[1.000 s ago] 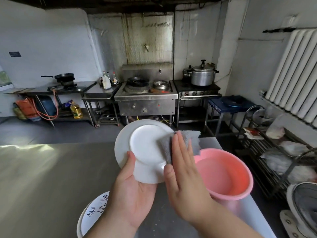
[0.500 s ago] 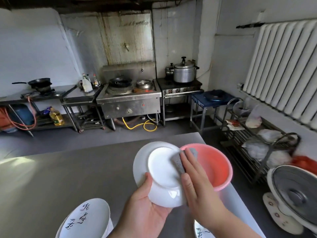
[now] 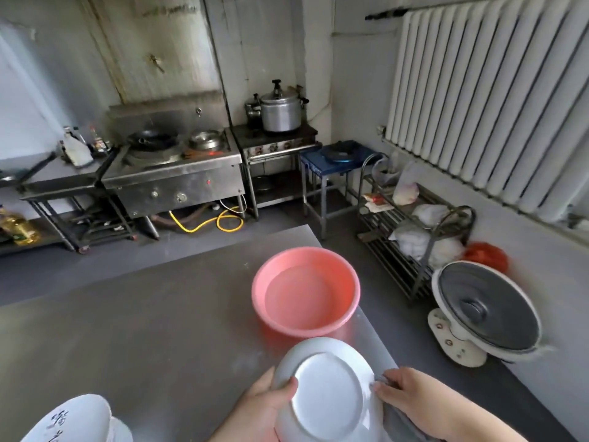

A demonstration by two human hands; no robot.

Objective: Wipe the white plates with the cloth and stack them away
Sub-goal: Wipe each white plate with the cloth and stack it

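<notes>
A white plate (image 3: 331,393) is held underside up near the bottom of the view, low over the steel table (image 3: 143,330). My left hand (image 3: 258,409) grips its left rim, thumb over the edge. My right hand (image 3: 411,397) is at the plate's right rim, fingers curled around the grey cloth (image 3: 387,382), of which only a small strip shows. A stack of white plates with black writing (image 3: 79,422) lies at the bottom left corner.
A pink basin (image 3: 306,291) holding water stands on the table just beyond the plate, near the right edge. On the floor to the right are a fan (image 3: 487,311) and a wire rack (image 3: 414,224). Stoves and pots line the far wall.
The plate and both hands have come down and towards me, away from the basin. My right hand slid from the plate's face to its right rim. The view has swung right.
</notes>
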